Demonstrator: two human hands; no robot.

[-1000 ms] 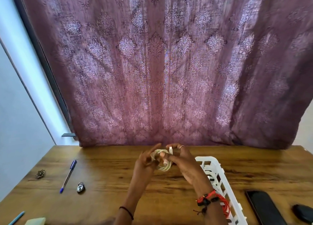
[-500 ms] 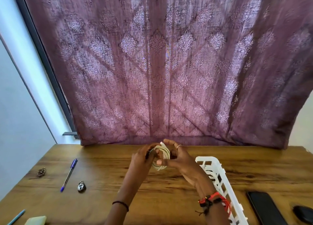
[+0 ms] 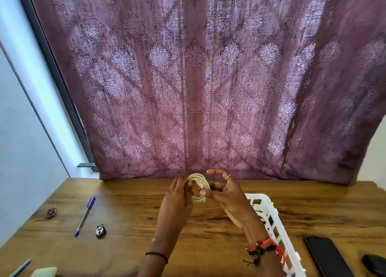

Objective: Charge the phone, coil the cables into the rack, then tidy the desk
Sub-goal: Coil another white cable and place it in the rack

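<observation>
While a second ago the right hand (image 3: pixel 226 190) was pinching the loose end against the bundle, its fingers have now lifted into a wide arch above the white cable (image 3: pixel 198 179), and only the thumb touches the loops at their lower side. The left hand (image 3: pixel 177 195) grips the coil from the other side, fingers curled into its middle, holding it in the air above the table (image 3: pixel 129 224), near the middle of the far edge. The loops look rounder and tighter than before, so I judge the winding nearly finished and the coil about ready for the white rack (image 3: pixel 269 212), which lies just right of the hands and runs toward the near edge. Counted: one cable, one rack, one phone (image 3: pixel 326 256) by the near right corner with one black object (image 3: pixel 373 266) beside it. Toward the left edge lie two pens, the blue pen (image 3: pixel 85 214) and the teal pen (image 3: pixel 19 268), plus one padlock (image 3: pixel 100 230), one metal trinket (image 3: pixel 51 213) and one pale block (image 3: pixel 45 272)
</observation>
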